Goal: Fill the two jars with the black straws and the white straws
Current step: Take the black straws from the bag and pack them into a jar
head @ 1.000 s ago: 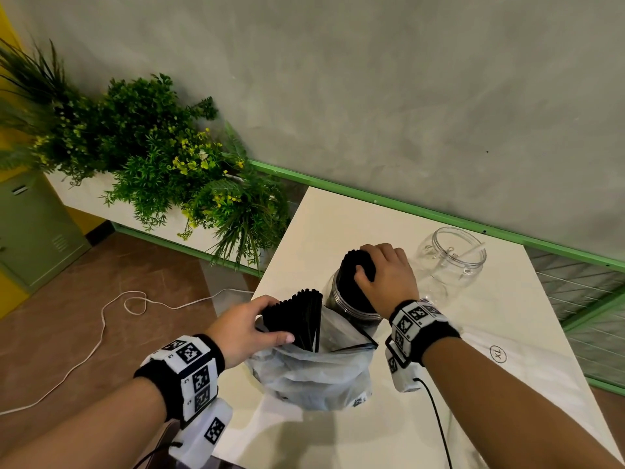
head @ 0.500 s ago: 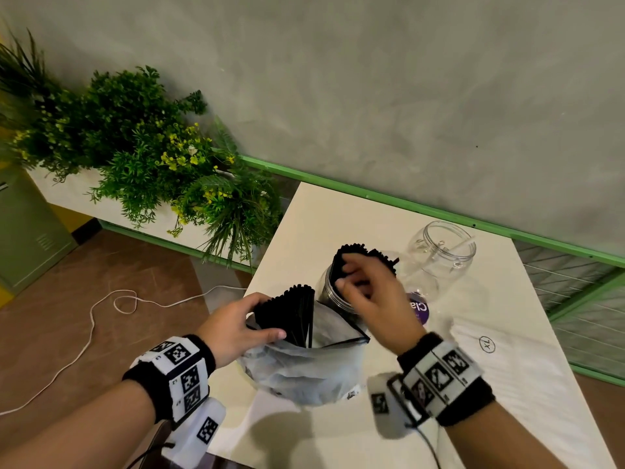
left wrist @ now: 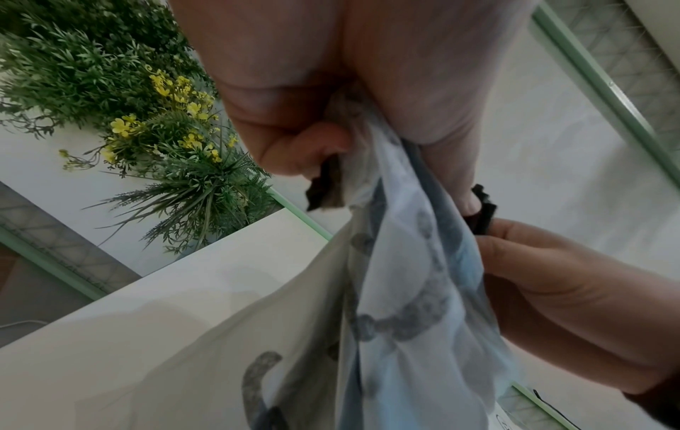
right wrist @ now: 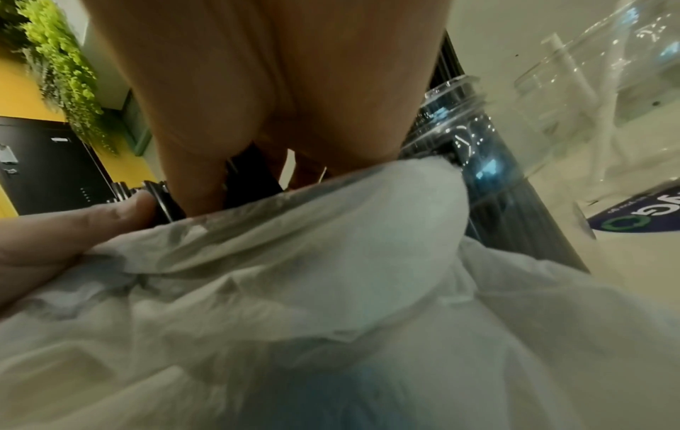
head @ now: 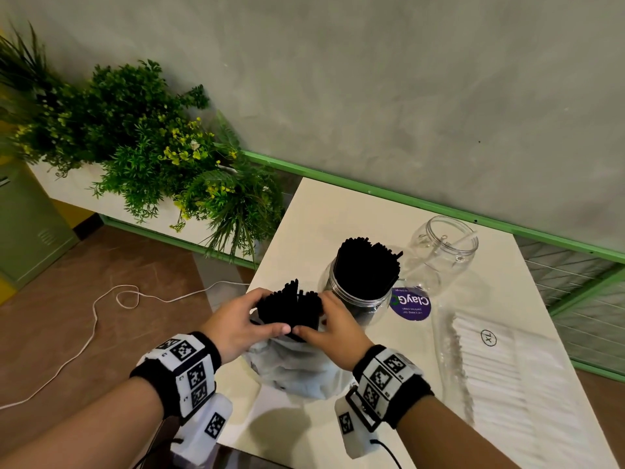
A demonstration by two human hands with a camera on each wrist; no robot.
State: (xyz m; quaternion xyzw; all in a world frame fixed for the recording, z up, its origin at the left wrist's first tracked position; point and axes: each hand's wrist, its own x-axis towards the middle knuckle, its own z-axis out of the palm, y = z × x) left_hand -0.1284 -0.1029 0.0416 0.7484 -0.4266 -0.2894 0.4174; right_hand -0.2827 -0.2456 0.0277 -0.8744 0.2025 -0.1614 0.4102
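While the nearer jar (head: 358,292) already stands packed with black straws, both hands close round the remaining black bundle (head: 287,308) poking from its plastic bag (head: 291,367), likely to gather it for lifting out. Left hand (head: 236,324) and right hand (head: 333,328) curl their fingers against opposite sides, thumbs meeting in front. White straws (head: 500,377) lie on the surface (head: 324,214) beside the nearly empty second jar (head: 443,248).

Soft, even light fills the sharp but edge-bent head view, faint shadows fall on the desk (head: 338,211), and both wrist views are blurred close-up.
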